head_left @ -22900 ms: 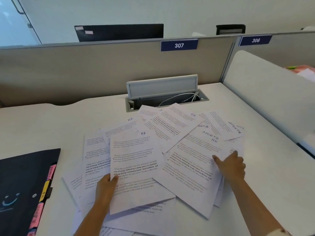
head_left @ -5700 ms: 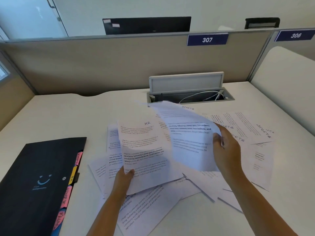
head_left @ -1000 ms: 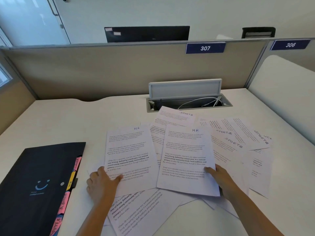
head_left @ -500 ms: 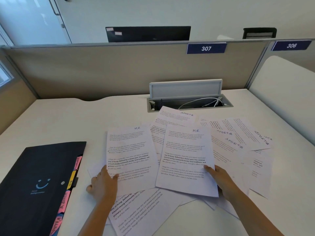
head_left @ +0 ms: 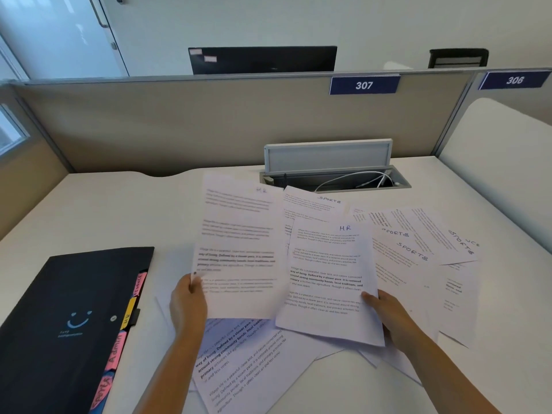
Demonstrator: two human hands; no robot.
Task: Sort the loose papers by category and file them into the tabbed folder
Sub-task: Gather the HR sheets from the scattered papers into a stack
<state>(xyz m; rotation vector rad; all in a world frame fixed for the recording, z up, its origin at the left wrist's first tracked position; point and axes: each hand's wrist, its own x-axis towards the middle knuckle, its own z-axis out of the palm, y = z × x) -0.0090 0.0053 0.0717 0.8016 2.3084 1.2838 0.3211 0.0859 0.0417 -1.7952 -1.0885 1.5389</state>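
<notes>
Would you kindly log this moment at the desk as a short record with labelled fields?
left hand: grips the lifted HR sheet at its lower left corner
right hand: fingers on the second HR sheet, grip unclear
sports sheets: fanned out flat at right
tabbed folder: closed, left of the papers; yellow HR tab showing
desk: white, loose sheets overlapping in the middle
filed so far: nothing visibly

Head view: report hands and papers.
Left hand pinches raised HR sheet. Right hand holds second HR sheet. Folder shut. SPORTS sheets unsorted.
</notes>
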